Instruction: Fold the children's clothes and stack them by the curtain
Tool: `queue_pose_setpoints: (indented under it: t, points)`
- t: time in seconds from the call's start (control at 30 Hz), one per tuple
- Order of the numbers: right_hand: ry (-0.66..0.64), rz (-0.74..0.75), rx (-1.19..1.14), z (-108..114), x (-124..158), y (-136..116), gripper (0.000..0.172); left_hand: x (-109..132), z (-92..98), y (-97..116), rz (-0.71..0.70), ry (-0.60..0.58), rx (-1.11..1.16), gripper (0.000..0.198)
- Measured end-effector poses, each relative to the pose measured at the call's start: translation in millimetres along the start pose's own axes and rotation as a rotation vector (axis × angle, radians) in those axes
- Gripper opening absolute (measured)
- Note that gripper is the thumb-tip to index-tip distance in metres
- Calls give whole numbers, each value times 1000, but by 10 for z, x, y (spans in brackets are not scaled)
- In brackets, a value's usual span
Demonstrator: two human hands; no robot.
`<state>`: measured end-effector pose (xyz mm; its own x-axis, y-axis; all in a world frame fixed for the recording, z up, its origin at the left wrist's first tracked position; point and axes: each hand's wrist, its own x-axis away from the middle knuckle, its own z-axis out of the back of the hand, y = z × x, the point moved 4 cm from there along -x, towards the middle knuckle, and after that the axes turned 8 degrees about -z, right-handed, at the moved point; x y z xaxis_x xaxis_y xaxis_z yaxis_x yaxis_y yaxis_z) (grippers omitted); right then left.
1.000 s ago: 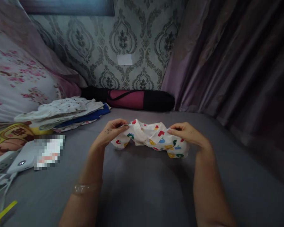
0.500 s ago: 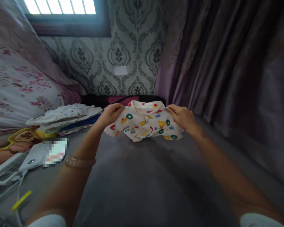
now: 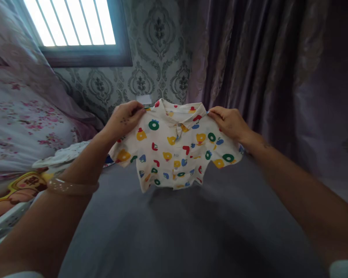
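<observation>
A small white short-sleeved shirt with a colourful print hangs stretched out in front of me, collar at the top. My left hand pinches it at the shoulder seam on the left side. At the opposite shoulder, my right hand pinches the cloth between thumb and fingers. The shirt's lower hem hangs just over the grey sheet, with a shadow beneath it; whether it touches cannot be told. A pale bangle circles my left forearm.
Folded clothes lie at the left, partly behind my left arm. Near them are a yellow cartoon-printed item and a white power strip. A barred window and patterned wall stand behind; a purple curtain hangs at the right.
Both hands have risen with the shirt, which now hangs unfolded at fuller length and nearer to me. The view has tilted upward, showing more of the window.
</observation>
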<state>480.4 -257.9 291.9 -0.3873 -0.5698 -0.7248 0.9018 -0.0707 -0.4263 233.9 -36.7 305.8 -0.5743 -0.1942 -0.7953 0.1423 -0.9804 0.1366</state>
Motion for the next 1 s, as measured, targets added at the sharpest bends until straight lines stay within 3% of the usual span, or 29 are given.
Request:
queue_pose_setpoints:
  t: [0.13,0.23,0.33,0.4,0.43,0.53,0.6,0.67,0.73,0.83,0.93,1.0]
  points:
    - [-147,5,4,141,-106,-20,18,-115,46,-69,28,-96,88,30]
    - [-133,-24,-16,158,-168,1,14,-165,-74,-135,106,-157,193,27]
    - [-57,-83,-107,137,-182,15,10,-189,-148,-116,152,-41,188,25]
    - [-47,-147,-218,118,-176,41,12,-171,-151,-96,193,94,298,27]
    - [-54,-178,-263,112,-175,63,14,-155,-168,-97,218,101,404,29]
    - [-108,-195,-278,87,-204,140,19,-110,-295,-133,276,-117,676,31]
    - [-170,-165,-224,39,-241,181,20,-111,-374,-198,299,-211,652,27]
    - [-173,-149,-183,-10,-275,201,20,-163,-411,-267,307,-131,535,22]
    - [-156,-148,-181,-51,-297,188,22,-233,-411,-290,300,22,461,20]
    - [-249,-152,-269,-113,-311,145,27,-303,-392,-277,304,155,577,27]
    - [-303,-186,-342,-124,-341,175,29,-313,-421,-269,333,51,740,32]
    - [-287,-222,-316,-118,-361,231,28,-296,-451,-276,353,-29,689,30]
